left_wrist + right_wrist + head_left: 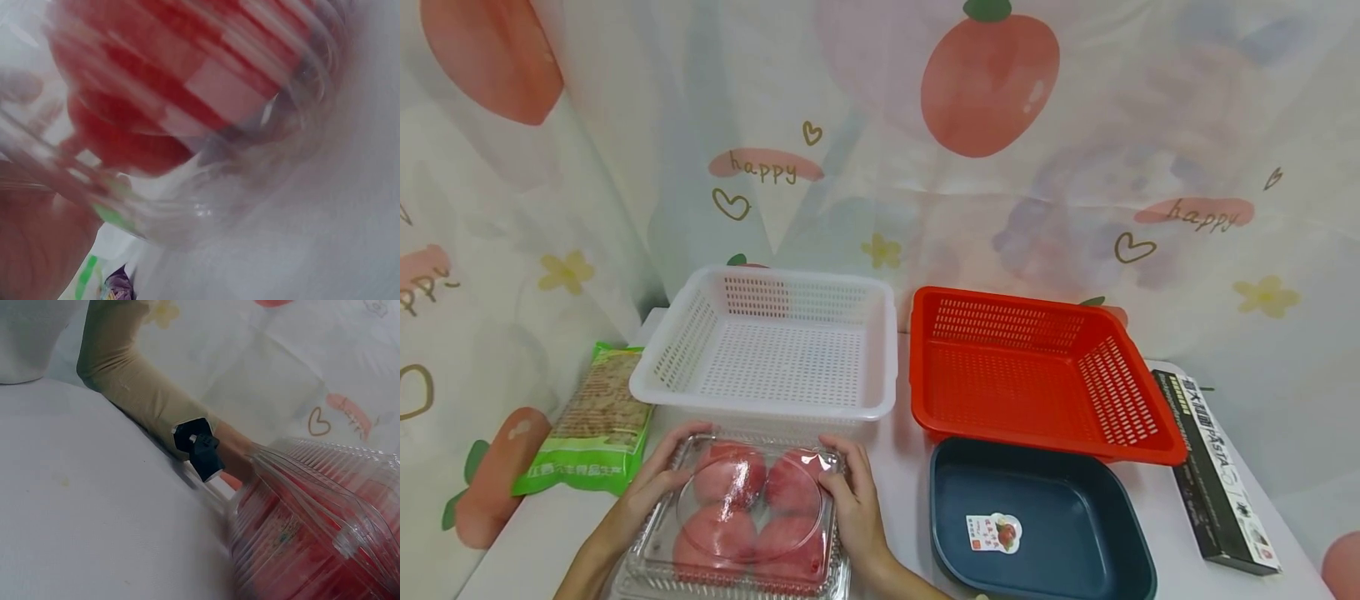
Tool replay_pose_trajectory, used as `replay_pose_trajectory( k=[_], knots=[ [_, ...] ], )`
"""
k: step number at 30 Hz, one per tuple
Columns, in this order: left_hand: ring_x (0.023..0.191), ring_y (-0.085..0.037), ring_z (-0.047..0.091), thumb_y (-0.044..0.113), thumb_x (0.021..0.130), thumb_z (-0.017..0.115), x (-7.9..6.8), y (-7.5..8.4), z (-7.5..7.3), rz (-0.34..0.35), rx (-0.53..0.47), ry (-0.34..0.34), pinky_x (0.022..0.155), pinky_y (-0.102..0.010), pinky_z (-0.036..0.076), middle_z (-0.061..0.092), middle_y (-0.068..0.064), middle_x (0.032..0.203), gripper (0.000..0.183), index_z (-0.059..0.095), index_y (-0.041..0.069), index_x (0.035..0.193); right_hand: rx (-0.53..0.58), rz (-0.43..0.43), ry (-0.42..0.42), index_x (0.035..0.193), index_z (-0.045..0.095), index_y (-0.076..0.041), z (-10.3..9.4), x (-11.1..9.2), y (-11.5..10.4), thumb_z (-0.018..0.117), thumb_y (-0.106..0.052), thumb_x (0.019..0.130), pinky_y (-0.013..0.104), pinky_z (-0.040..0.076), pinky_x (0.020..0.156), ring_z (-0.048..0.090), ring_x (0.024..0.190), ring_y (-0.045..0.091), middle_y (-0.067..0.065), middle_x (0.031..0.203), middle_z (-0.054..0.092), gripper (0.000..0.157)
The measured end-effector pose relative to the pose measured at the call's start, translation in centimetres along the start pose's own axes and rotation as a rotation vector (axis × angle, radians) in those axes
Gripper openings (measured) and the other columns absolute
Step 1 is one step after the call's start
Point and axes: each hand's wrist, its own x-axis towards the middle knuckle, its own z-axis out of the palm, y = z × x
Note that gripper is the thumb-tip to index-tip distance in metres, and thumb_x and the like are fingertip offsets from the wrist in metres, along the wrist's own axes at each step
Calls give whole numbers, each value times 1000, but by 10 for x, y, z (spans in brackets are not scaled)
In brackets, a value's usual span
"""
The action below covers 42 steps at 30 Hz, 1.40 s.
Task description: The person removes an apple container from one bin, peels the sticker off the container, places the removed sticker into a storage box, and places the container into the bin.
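Observation:
A clear plastic clamshell box holds several round red fruits, seen through its shut lid. My left hand grips the box's left side, thumb over the lid edge. On the opposite side my right hand holds it, with the thumb on the lid's right edge. In the left wrist view the ribbed box wall is blurred and close, and part of the left hand shows beside it. The right wrist view has the box at lower right; the right hand is hidden there.
Behind the box stands a white slotted basket, with a red basket to its right. A dark blue basin with a sticker sits nearer. At left lies a green-edged food bag; a long black-and-white carton lies at far right.

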Motion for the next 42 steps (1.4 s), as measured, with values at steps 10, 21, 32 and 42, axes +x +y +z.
replay_pose_trajectory(
  k=[10,21,32,42],
  knots=[
    [132,3,39,-1,95,29,4,1,6,53,-89,-12,101,-10,34,38,-2,146,51,28,1,146,-5,50,38,125,59,-13,-3,0,-6,50,-3,85,21,36,98,47,115,12,3,126,53,42],
    [127,1,46,-8,91,27,2,14,19,67,-181,-17,99,-14,42,40,-7,145,53,31,-1,143,43,177,40,127,57,-16,-14,-13,-28,48,-8,88,37,36,98,44,118,20,4,127,49,40],
    [128,-1,45,-7,91,28,4,29,28,57,-162,-8,99,-13,41,39,-12,146,53,33,0,143,90,151,47,128,55,-14,-24,-17,-36,50,-7,89,32,41,96,50,113,20,12,129,55,39],
    [129,-2,45,-6,93,28,4,46,37,68,-175,-18,99,-13,41,38,-13,147,51,32,0,143,90,132,47,128,55,-11,-36,-22,-52,51,-8,90,30,45,93,50,111,20,15,129,54,38]
  ],
)
